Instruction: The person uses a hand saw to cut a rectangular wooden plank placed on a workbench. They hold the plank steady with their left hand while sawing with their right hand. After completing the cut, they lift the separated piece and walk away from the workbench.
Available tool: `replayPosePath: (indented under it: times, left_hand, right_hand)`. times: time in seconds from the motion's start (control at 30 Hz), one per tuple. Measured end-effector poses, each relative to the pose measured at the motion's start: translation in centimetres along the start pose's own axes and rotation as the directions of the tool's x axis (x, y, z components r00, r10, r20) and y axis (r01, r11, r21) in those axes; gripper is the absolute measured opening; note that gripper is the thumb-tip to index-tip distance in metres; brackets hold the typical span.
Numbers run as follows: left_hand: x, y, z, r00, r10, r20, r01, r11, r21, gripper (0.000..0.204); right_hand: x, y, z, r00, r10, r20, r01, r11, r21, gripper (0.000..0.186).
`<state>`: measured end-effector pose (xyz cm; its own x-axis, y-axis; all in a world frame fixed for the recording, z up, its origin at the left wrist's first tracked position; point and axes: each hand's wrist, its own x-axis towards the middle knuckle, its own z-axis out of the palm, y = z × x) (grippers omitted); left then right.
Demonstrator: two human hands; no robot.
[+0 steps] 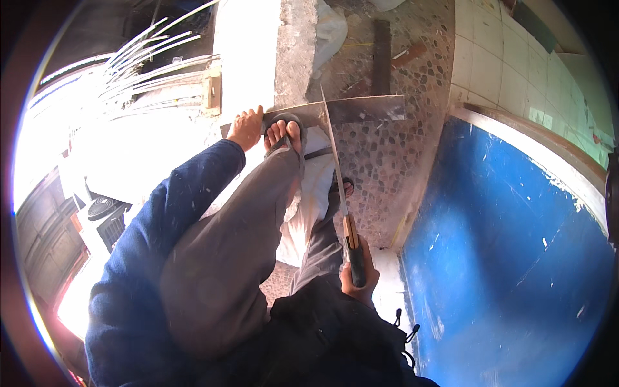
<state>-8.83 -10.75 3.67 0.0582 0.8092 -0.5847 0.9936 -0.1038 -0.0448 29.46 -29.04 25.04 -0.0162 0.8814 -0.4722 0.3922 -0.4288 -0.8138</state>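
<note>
A long dark board [369, 109] lies crosswise over a white sack [317, 180], its right end sticking out past the sack. My left hand [245, 129] is closed on the board near its left end, with the thumb beside my foot. My sandalled left foot [284, 133] presses on the board just right of that hand. In my right hand [360, 274] is the handle of a handsaw [339, 171], held low near my body. The saw's narrow blade points away from me, and its far part crosses the board right of my foot. Whether the teeth have cut in cannot be made out.
A blue panel [496, 258] stands along the right, below a tiled wall [509, 58]. Another dark plank [381, 55] lies on the pebbled floor [419, 84] ahead. At the far left, several thin pale rods [161, 77] stick out beside a concrete ledge [295, 51] in strong sunlight.
</note>
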Motion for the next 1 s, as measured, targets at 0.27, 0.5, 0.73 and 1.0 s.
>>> replayPosePath:
  times: [0.27,0.5,0.73,1.0]
  left_hand:
    - [-0.1,1.2,-0.1,1.0,0.018,-0.004,-0.019,1.0,-0.018,0.049]
    - [-1.0,-0.6,0.9,0.997,0.016,-0.081,-0.017,1.0,-0.008,0.047]
    - [0.6,1.4,1.7,0.996,0.031,-0.078,-0.033,0.999,-0.033,0.04]
    - [-1.0,0.3,-0.6,0.998,-0.01,-0.057,-0.001,0.983,-0.182,0.042]
  right_hand:
    - [16.4,-0.6,5.1,0.999,0.037,0.016,-0.039,0.991,0.127,0.059]
    - [0.3,2.3,-0.1,0.999,0.029,0.013,-0.029,0.998,0.048,0.06]
    - [18.8,6.4,7.3,1.0,0.024,0.013,-0.025,0.996,0.091,0.062]
    - [0.3,9.7,-4.8,0.95,0.251,-0.185,-0.121,0.843,0.524,0.063]
